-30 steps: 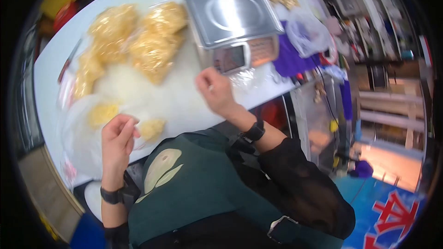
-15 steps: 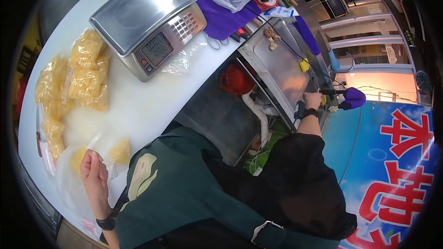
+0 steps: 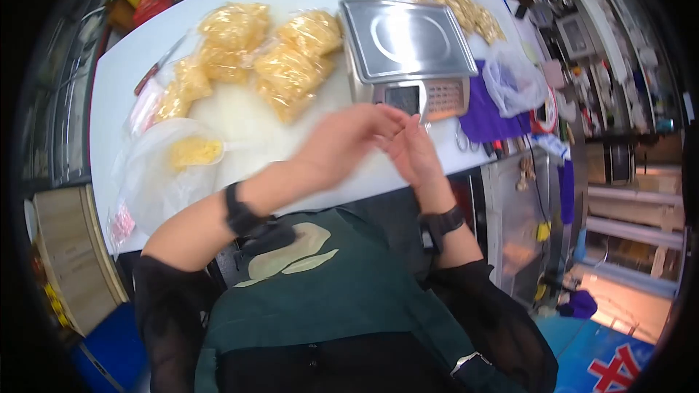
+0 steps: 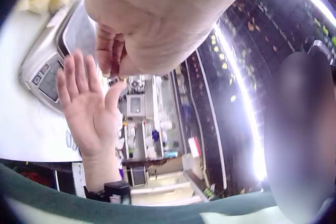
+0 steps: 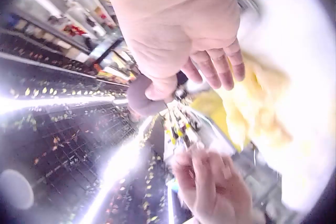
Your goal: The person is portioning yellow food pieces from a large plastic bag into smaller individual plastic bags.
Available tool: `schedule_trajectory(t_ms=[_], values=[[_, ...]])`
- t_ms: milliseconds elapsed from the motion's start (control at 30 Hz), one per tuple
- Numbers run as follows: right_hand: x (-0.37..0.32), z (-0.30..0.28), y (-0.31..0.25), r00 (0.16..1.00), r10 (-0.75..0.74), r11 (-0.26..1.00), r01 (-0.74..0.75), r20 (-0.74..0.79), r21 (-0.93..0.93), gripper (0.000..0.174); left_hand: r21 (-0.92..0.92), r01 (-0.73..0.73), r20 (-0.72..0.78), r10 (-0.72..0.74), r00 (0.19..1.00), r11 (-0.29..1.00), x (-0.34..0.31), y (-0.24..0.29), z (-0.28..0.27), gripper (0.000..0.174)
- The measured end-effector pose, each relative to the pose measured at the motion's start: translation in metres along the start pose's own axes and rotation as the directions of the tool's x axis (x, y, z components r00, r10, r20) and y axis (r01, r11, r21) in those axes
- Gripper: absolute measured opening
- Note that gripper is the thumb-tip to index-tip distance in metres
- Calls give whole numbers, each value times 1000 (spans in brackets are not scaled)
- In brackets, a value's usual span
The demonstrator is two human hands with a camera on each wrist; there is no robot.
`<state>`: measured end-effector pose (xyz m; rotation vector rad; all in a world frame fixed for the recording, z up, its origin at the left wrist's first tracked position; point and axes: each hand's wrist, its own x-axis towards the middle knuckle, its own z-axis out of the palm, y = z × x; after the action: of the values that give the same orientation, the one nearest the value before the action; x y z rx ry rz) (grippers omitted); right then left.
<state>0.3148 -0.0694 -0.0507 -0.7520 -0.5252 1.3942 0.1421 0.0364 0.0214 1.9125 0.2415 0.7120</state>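
Above the table's front edge, my blurred left hand (image 3: 342,142) meets my right hand (image 3: 413,153), their fingers overlapping in the head view. In the left wrist view my right hand (image 4: 89,119) has its palm turned up and fingers straight. My left hand (image 5: 215,190) has loosely curled fingers in the right wrist view, and nothing shows between them. Just behind both hands stands a silver weighing scale (image 3: 408,36) with a bare metal plate. To the left, a thin white plastic bag (image 3: 156,193) lies with a yellow food clump (image 3: 195,151) on it.
Clear bags of yellow food (image 3: 291,65) lie left of the scale, with a knife (image 3: 156,69) farther left. Behind the scale are more bagged pieces (image 3: 462,11). To its right are a purple cloth (image 3: 484,120), a white plastic bag (image 3: 513,80) and scissors (image 3: 466,138).
My right hand has come back from the metal counter at the right to the front of the scale. My left hand has moved right from the plastic bag to meet it.
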Motion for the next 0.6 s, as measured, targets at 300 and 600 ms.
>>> schedule_trajectory(t_ms=[300, 600], values=[[-110, 8, -11, 953, -117, 752, 270, -281, 601, 76, -34, -590, 559, 505, 658, 807, 2, -10, 128, 72], [-148, 25, -69, 660, -745, -49, 88, 95, -995, 47, -549, 834, 824, -126, 552, 60, 12, 13, 175, 61]])
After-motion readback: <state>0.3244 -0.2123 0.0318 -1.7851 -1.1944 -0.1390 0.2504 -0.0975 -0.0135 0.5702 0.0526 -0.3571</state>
